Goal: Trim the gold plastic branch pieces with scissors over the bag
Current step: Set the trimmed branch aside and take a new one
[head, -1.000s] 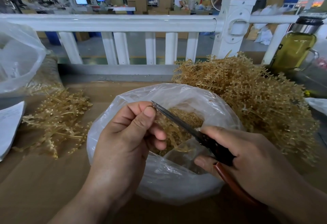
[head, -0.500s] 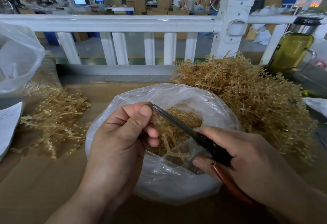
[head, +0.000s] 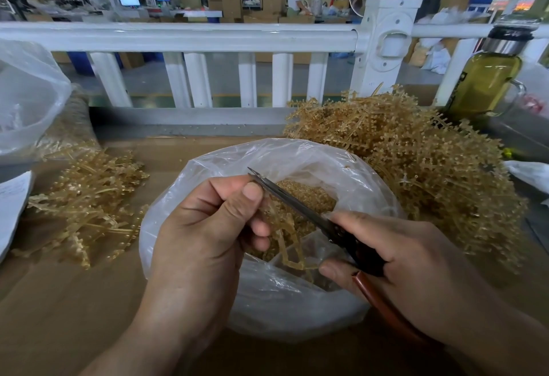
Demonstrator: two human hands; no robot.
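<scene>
A clear plastic bag (head: pixel 267 301) stands open at the table's centre, with small gold cuttings (head: pixel 306 194) heaped inside. Above its mouth my left hand (head: pixel 208 233) pinches a gold plastic branch piece (head: pixel 285 236), whose thin stems hang down into the bag. My right hand (head: pixel 410 259) grips the scissors (head: pixel 300 209) by their black and brown handles. The blades point up and left, lie together against the branch, and their tip passes my left thumb.
A big heap of gold branches (head: pixel 416 167) lies at the right, a smaller pile (head: pixel 86 203) at the left. A white railing (head: pixel 208 39) runs behind the table. A bottle of yellow liquid (head: pixel 487 78) stands back right. Another plastic bag (head: pixel 26 96) and a white paper (head: pixel 12 206) sit far left.
The branch piece has slipped lower into the bag under my left hand. The scissors and both hands have stayed nearly in place.
</scene>
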